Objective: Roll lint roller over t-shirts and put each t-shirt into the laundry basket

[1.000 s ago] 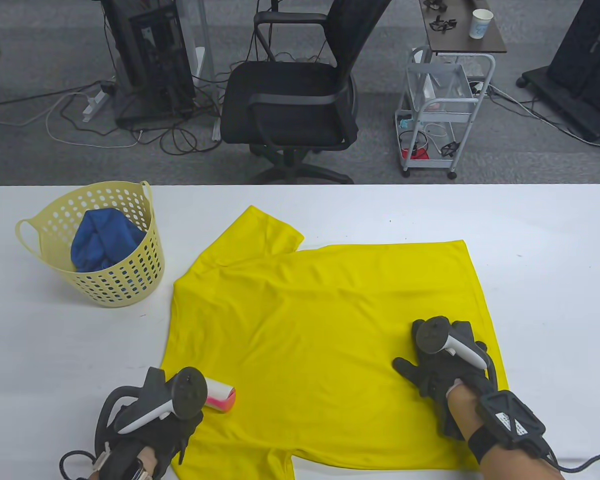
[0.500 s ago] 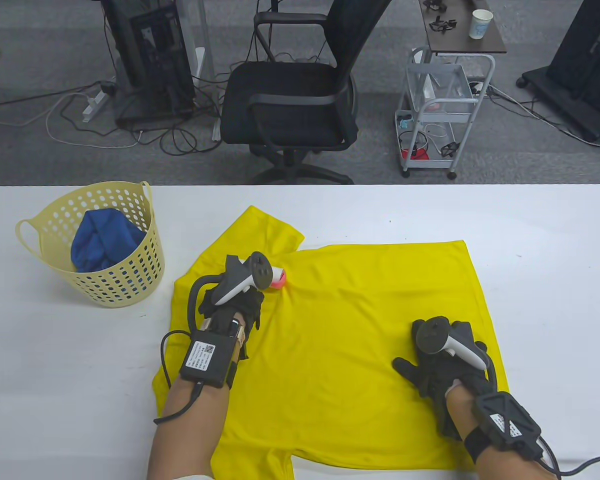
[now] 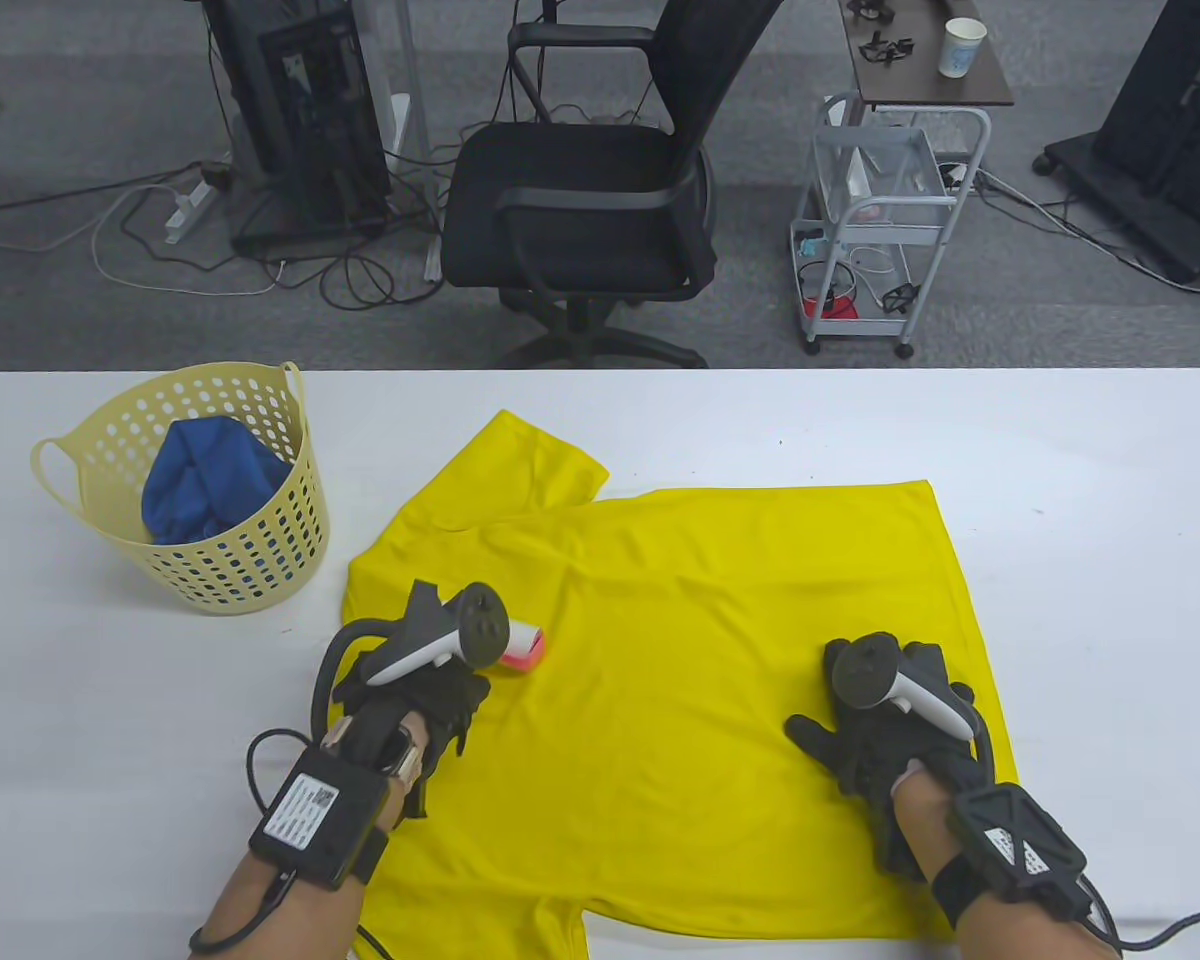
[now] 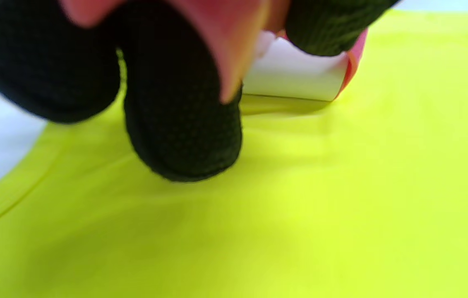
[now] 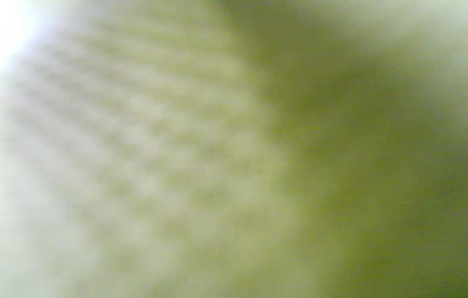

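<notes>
A yellow t-shirt [image 3: 680, 650] lies spread flat on the white table [image 3: 1110, 520]. My left hand [image 3: 430, 690] grips the pink-and-white lint roller [image 3: 520, 647], whose head rests on the shirt's left part. In the left wrist view the white roll [image 4: 296, 76] touches the yellow cloth [image 4: 341, 207] beyond my curled gloved fingers [image 4: 184, 107]. My right hand [image 3: 875, 740] lies flat on the shirt near its right hem, pressing it down. The right wrist view is a blur of yellow cloth [image 5: 341, 165]. The yellow laundry basket [image 3: 100, 520] stands at the left with a blue t-shirt [image 3: 205, 485] inside.
Beyond the table's far edge stand a black office chair [image 3: 590, 200], a small wire cart [image 3: 880, 220] and a computer tower [image 3: 300, 110] with cables on the floor. Cables trail from both wrists off the table's near edge.
My left hand ran the roller from the near-left corner up to the shirt's shoulder, then pulled it back toward me to the mid-left. The right hand stayed put.
</notes>
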Tool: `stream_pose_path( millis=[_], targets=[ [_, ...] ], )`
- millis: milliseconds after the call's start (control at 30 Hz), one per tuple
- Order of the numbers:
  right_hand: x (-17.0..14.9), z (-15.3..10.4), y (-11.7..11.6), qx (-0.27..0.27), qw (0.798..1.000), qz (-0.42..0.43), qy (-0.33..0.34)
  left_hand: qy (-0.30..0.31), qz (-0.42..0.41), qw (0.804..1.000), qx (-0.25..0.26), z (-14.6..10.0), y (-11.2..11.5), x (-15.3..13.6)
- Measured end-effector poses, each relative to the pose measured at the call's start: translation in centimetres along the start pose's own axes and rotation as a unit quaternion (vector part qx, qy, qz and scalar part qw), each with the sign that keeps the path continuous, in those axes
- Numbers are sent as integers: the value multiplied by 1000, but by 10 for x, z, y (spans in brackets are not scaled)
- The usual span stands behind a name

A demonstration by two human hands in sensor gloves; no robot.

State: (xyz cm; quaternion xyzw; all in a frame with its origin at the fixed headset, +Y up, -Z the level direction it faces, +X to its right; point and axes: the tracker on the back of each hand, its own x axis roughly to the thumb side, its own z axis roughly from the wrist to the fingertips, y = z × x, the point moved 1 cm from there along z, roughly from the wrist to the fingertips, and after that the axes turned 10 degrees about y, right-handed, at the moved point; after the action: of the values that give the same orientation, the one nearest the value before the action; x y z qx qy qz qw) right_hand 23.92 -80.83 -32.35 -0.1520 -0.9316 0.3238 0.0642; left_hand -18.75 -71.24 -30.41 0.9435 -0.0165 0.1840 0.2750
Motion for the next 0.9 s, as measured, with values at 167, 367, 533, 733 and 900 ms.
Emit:
stream_pose_path(
  millis=[167,367,533,733,900],
  targets=[
    [0,0,0,1,1000,-2,0,24,-25,999,15,-51,30,-6],
    [0,0,1,1,1000,-3,0,50,-99,993,35,-59,29,-20],
    [0,0,1,6,1000,-2,0,54,-64,995,56,-56,28,-22],
    [1,0,1,10,1000,-2,1,-84,-54,968,229,-73,16,-74],
    [1,0,1,7,1000,-3,1,-213,-52,944,247,-84,27,-131]
  ],
)
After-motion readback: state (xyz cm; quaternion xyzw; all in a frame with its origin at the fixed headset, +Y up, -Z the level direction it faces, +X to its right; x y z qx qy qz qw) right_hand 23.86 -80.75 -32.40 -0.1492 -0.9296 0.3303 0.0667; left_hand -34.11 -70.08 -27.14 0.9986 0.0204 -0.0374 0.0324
